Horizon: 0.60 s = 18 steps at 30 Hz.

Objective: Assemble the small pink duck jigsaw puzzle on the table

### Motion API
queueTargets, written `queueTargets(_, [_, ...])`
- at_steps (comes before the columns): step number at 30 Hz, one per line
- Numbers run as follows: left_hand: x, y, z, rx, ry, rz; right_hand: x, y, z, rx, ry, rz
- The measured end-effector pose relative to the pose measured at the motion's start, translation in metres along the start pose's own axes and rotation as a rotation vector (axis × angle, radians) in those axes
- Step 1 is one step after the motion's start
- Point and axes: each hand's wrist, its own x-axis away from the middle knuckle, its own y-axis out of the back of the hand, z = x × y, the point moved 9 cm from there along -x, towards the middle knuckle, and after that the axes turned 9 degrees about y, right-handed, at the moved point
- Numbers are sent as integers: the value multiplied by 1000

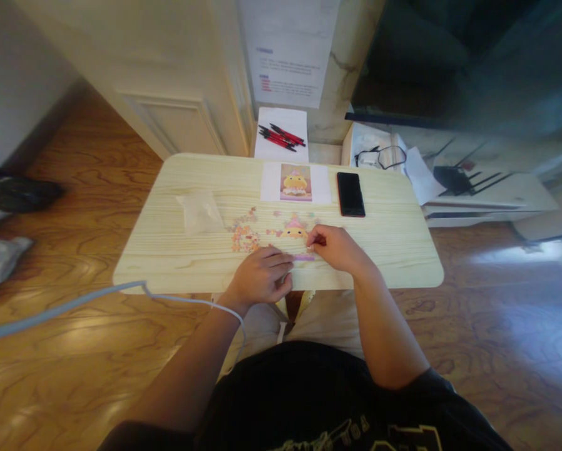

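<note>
The left hand (265, 272) lies palm down, fingers loosely stretched toward the purple strip (304, 257), thumb apart. The right hand (335, 247) bends in, fingertips drawn narrow at the half-built puzzle (293, 232), mid-table; whether they hold a piece, I cannot tell.

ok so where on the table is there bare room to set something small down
The table is bare at its right end, outside the phone and right hand, and at its left end, outside the filmy bag. The middle is crowded: loose pieces, part-built picture, left hand, and the printed sheet behind.
</note>
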Motion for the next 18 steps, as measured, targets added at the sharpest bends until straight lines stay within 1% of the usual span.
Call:
queueTargets(6, [-1,1,-1,-1,-1,2,0,-1,1,4,-1,5])
queueTargets(13, [4,7,-8,-25,-49,-49,-1,0,6,-8,-3,-2])
queueTargets(15, [5,9,-10,-28,-66,-72,-5,-3,9,-30,-9,-17])
queueTargets(18, [6,9,-11,-19,-75,-80,-13,-13,18,-54,34,-21])
